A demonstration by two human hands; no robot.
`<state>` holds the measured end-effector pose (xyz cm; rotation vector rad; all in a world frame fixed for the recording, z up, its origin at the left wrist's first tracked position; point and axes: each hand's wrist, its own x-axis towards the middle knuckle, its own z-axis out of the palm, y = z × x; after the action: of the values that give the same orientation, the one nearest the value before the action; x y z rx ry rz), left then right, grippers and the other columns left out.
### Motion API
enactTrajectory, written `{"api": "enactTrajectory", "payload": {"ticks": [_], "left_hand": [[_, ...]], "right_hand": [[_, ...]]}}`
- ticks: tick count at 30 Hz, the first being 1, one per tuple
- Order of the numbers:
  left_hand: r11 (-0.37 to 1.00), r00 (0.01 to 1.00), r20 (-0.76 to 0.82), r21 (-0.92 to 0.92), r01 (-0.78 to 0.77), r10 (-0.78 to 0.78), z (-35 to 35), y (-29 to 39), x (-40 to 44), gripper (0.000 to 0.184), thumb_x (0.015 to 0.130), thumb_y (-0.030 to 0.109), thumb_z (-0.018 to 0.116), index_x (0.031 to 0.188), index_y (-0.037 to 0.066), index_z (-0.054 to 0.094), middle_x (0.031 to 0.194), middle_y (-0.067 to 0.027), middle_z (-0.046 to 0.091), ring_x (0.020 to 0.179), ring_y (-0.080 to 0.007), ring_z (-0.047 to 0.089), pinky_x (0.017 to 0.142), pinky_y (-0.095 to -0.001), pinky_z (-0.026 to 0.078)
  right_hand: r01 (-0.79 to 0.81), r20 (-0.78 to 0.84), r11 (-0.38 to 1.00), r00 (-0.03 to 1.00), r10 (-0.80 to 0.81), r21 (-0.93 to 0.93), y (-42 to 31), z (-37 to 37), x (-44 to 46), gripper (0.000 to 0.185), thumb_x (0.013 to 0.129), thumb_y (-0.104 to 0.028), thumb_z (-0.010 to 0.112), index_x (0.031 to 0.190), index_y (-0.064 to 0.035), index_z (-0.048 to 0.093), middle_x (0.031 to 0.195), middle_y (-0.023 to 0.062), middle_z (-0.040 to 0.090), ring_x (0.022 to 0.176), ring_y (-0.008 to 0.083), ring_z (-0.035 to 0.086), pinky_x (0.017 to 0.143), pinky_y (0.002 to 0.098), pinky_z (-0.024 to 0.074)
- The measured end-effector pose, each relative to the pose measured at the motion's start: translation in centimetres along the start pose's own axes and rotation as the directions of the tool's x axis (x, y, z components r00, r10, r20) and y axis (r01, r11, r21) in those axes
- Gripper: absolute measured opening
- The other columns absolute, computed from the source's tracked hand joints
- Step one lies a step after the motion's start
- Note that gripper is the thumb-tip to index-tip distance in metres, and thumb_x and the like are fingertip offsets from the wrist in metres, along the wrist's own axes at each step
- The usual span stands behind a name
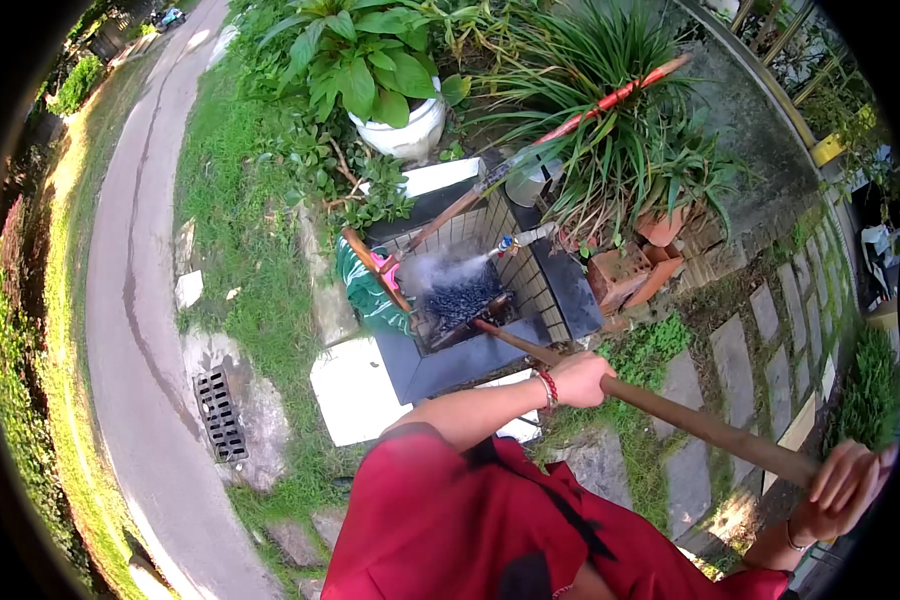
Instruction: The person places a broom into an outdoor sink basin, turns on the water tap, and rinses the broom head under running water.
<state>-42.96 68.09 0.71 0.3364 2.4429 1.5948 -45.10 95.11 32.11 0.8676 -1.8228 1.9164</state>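
Note:
My left hand (582, 380), with red beads at its wrist, is wrapped around the middle of a long wooden handle (705, 428). Farther up, near the handle's end at the right, my right hand (845, 490) also grips it. The handle slopes down into a tiled basin (560, 305) with a dark stone rim. At its lower end lies a dark head (462, 300), blurred by spray, so its kind is unclear. Water gushes from a tap (507, 243) on the basin's right wall over that area.
A second pole, partly red (615, 100), leans across the basin's far corner. Green-and-white cloth (362, 285) and a pink item (385, 264) are at the left rim. A white plant pot (402, 130), bricks (625, 278), paving stones (685, 385) and a drain grate (219, 413) surround it.

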Motion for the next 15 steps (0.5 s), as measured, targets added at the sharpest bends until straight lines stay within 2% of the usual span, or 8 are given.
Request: {"api": "enactTrajectory", "payload": {"ticks": [1, 4, 6, 8, 9, 11, 13, 15], "left_hand": [[1.0, 1.0, -0.011, 0.014, 0.013, -0.013, -0.5, 0.4, 0.1, 0.013, 0.065, 0.003, 0.057, 0.074, 0.005, 0.065, 0.071, -0.0176, 0.064, 0.074, -0.0375, 0.065, 0.069, -0.0468, 0.05], [0.988, 0.987, -0.062, -0.034, 0.148, -0.15, -1.4, -3.4, 0.2, 0.01, 0.067, 0.004, 0.058, 0.073, 0.006, 0.066, 0.071, -0.0173, 0.064, 0.074, -0.0376, 0.065, 0.069, -0.0468, 0.05], [0.98, 0.985, -0.128, 0.149, 0.133, -0.114, 0.4, -11.8, 1.3, 0.006, 0.069, 0.009, 0.063, 0.073, 0.007, 0.066, 0.072, -0.0157, 0.065, 0.075, -0.0369, 0.065, 0.069, -0.0459, 0.05], [0.98, 0.978, -0.127, 0.092, 0.176, -0.164, 0.2, -11.5, 0.7, 0.005, 0.068, 0.008, 0.063, 0.072, 0.007, 0.066, 0.073, -0.0154, 0.066, 0.077, -0.0362, 0.065, 0.071, -0.0461, 0.05], [0.987, 0.986, -0.11, 0.085, 0.133, -0.124, 0.3, -9.4, 0.2, 0.005, 0.068, 0.008, 0.062, 0.071, 0.007, 0.065, 0.073, -0.0158, 0.065, 0.077, -0.0363, 0.065, 0.071, -0.0464, 0.05], [0.998, 0.994, -0.099, 0.044, 0.052, -0.048, 0.2, -3.8, 0.4, 0.005, 0.067, 0.007, 0.06, 0.07, 0.006, 0.064, 0.07, -0.0165, 0.064, 0.074, -0.0375, 0.064, 0.069, -0.0474, 0.05], [0.999, 0.997, -0.071, 0.042, 0.019, -0.016, -0.1, -0.2, -0.2, 0.006, 0.066, 0.008, 0.059, 0.071, 0.006, 0.063, 0.069, -0.0162, 0.063, 0.073, -0.038, 0.064, 0.068, -0.0472, 0.05], [0.999, 0.996, -0.088, 0.026, 0.035, -0.033, -0.7, -0.4, -0.2, 0.005, 0.066, 0.007, 0.06, 0.07, 0.006, 0.063, 0.069, -0.0164, 0.063, 0.074, -0.038, 0.064, 0.068, -0.0466, 0.05]], "right_hand": [[0.052, -0.014, 0.999, 0.999, -0.052, 0.006, -0.1, 0.8, 0.2, 0.016, 0.1, -0.004, 0.033, 0.101, -0.0009, 0.049, 0.046, -0.0041, 0.037, 0.03, 0.0048, 0.035, 0.027, 0.0174, 0.0386], [-0.046, 0.157, 0.951, 0.988, -0.002, 0.306, 5.8, 7.4, -0.5, 0.012, 0.101, -0.004, 0.037, 0.096, -0.0036, 0.048, 0.046, -0.0051, 0.034, 0.03, 0.0056, 0.03, 0.028, 0.0193, 0.0296], [-0.12, 0.196, 0.923, 0.979, 0.05, 0.366, 8.8, 11.0, -2.3, 0.012, 0.102, -0.005, 0.038, 0.095, -0.0039, 0.048, 0.046, -0.0056, 0.032, 0.031, 0.0065, 0.027, 0.029, 0.022, 0.0256], [-0.218, 0.312, 0.925, 0.943, 0.118, 0.311, 7.9, 9.1, -2.9, 0.013, 0.103, -0.007, 0.037, 0.096, -0.0045, 0.048, 0.045, -0.0048, 0.031, 0.031, 0.0073, 0.026, 0.029, 0.0222, 0.0251], [-0.216, 0.307, 0.945, 0.942, 0.136, 0.247, 6.7, 7.4, -2.4, 0.014, 0.102, -0.006, 0.035, 0.097, -0.0038, 0.048, 0.046, -0.0044, 0.033, 0.032, 0.0075, 0.029, 0.029, 0.0222, 0.0285], [-0.124, 0.29, 0.967, 0.955, 0.056, 0.222, 3.2, 3.8, -0.6, 0.016, 0.101, -0.004, 0.033, 0.099, -0.0024, 0.049, 0.049, -0.0035, 0.039, 0.035, 0.008, 0.037, 0.03, 0.0222, 0.0353], [-0.041, 0.29, 0.914, 0.953, -0.086, 0.405, 3.1, 2.2, 0.2, 0.018, 0.101, -0.004, 0.032, 0.101, -0.0014, 0.049, 0.05, -0.0026, 0.041, 0.035, 0.0085, 0.04, 0.032, 0.0232, 0.0395], [0.03, 0.22, 0.764, 0.95, -0.223, 0.644, 5.6, 1.3, -0.1, 0.017, 0.102, -0.006, 0.033, 0.103, -0.0008, 0.049, 0.049, -0.0015, 0.04, 0.034, 0.0089, 0.04, 0.034, 0.0252, 0.041]]}}
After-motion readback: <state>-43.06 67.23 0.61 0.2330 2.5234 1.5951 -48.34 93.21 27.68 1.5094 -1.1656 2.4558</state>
